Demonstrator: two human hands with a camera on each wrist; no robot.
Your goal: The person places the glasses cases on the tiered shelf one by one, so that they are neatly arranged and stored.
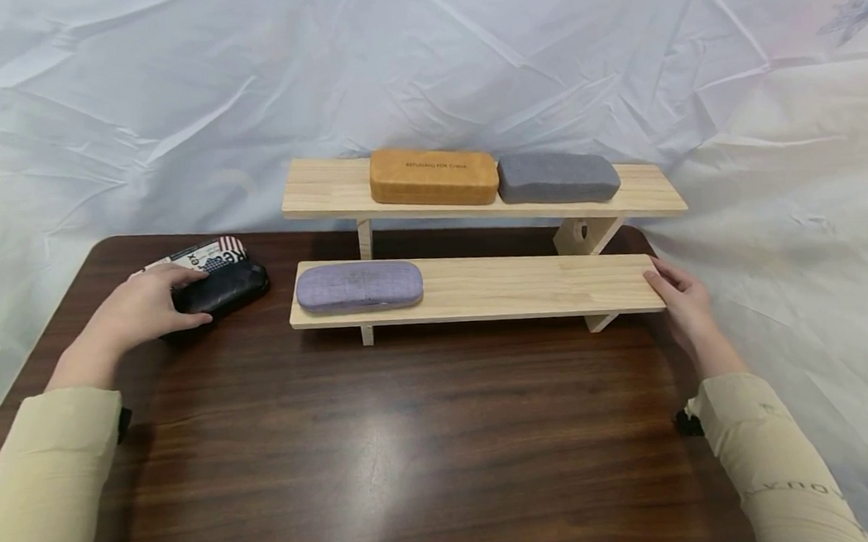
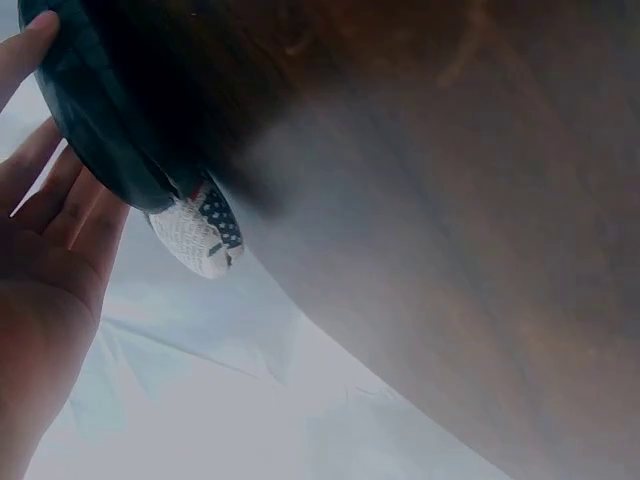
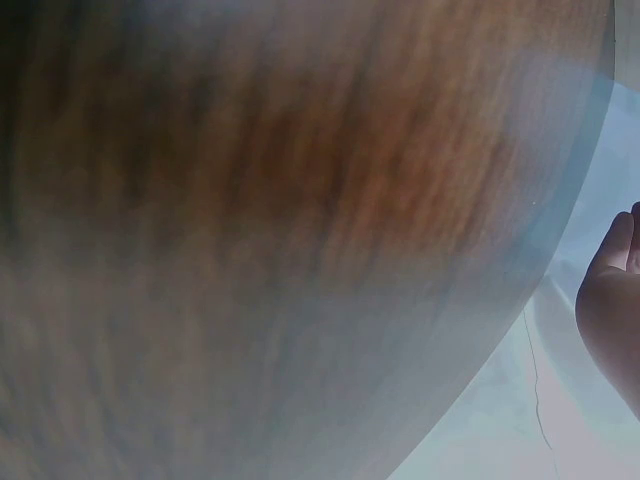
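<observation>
My left hand grips a black glasses case at the left of the table, thumb on its near side and fingers over the far side. In the left wrist view the thumb and fingers lie along the dark case. Partly behind it is a glasses case with printed lettering and a flag pattern. My right hand holds the right end of the two-tier wooden shelf's lower board, thumb on top. A lilac glasses case lies on that board's left end.
On the upper board a mustard-yellow glasses case sits beside a grey one. The shelf stands toward the back of the dark wooden table. White sheeting hangs behind and around the table.
</observation>
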